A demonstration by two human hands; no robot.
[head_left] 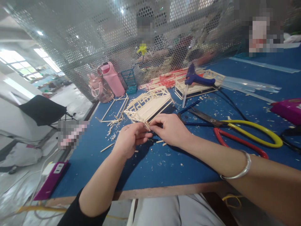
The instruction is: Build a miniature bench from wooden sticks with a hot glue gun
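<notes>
A small model built of thin wooden sticks [152, 106], with a flat floor and lattice railings, lies tilted on the blue table. My left hand [133, 138] pinches its near corner, the other fingers loosely curled. Against the same corner, the thumb and fingertips of my right hand [168, 127] are closed on the stick ends. Whether a separate stick is between the fingertips I cannot make out. Left of the model stands an open stick frame [114, 108] among wood scraps. Scissors [211, 121] with one yellow and one red handle lie right of my right hand.
Behind, a blue glue gun [199, 79] rests on a second stick model [180, 88], its cable trailing right. Clear glue sticks [249, 84] lie farther right. A pink bottle [114, 78] and a teal basket [129, 81] stand before a perforated metal screen [94, 34]. Another person sits beyond it.
</notes>
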